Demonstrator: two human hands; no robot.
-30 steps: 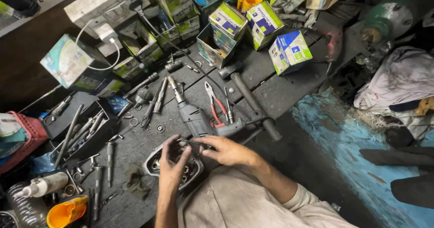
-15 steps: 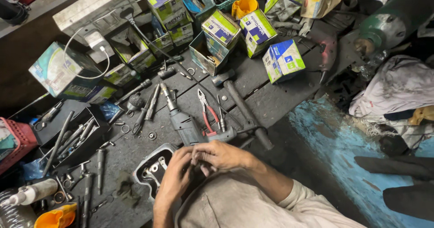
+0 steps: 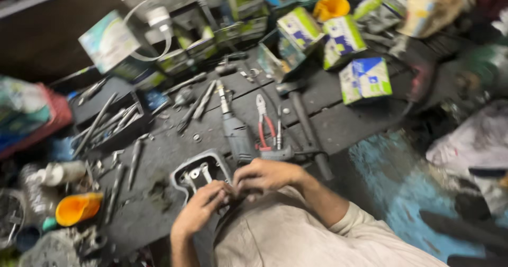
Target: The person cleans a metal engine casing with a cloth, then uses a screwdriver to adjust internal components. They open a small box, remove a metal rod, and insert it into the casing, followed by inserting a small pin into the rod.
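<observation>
Both my hands meet at the near edge of a grey metal engine cover [image 3: 197,173] that lies on the dark workbench [image 3: 338,124]. My left hand [image 3: 200,210] grips the cover's near rim with curled fingers. My right hand [image 3: 265,176] presses on the same rim from the right, fingers closed around a small part that I cannot make out. Just beyond my right hand lies a grey power drill [image 3: 237,134], with red-handled pliers [image 3: 264,123] beside it.
Loose wrenches and sockets [image 3: 108,121] lie at the left in a black tray. Several green, white and blue cardboard boxes [image 3: 365,79] stand at the back. An orange funnel [image 3: 76,207] sits near left. A hammer [image 3: 304,121] lies right of the pliers. A blue floor [image 3: 391,182] lies at right.
The view has shifted, so the bench now sits further right and nearer in frame. My hands have stayed together on the cover's near edge, drawn slightly closer to my body.
</observation>
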